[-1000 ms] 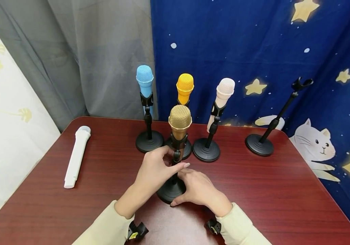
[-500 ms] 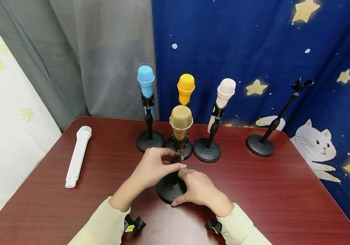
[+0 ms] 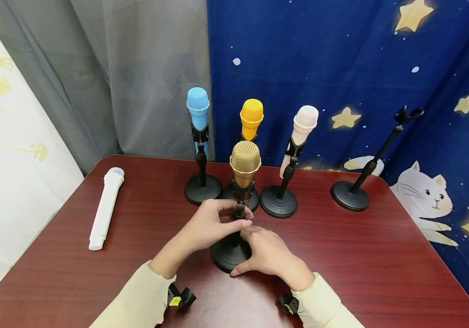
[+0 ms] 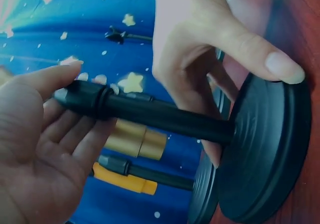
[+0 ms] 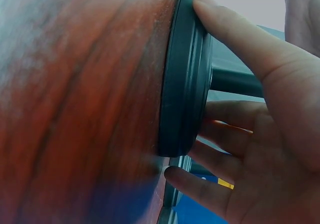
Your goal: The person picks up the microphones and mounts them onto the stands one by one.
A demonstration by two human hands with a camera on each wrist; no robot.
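Observation:
A gold microphone (image 3: 245, 157) sits in the clip of a black desk stand (image 3: 225, 256), which stands upright on the table in front of me. My left hand (image 3: 206, 228) curls round the upper pole, with its thumb and fingers about the black collar (image 4: 82, 98) in the left wrist view. Lower down, my right hand (image 3: 266, 253) grips the round base (image 5: 185, 79), thumb on the near rim and fingers on the far side. Close behind are stands bearing a blue microphone (image 3: 198, 107), a yellow microphone (image 3: 252, 119) and a pale pink microphone (image 3: 305, 120).
A white microphone (image 3: 106, 209) lies on the left of the reddish-brown table (image 3: 361, 264). At the back right stands a black stand (image 3: 351, 193) with nothing in its clip. Grey and blue curtains (image 3: 320, 54) hang along the table's back edge.
The left wrist has shifted slightly left, and fingertips of that hand now show on the right of the pole. The right hand stays at the base; the stand keeps its place.

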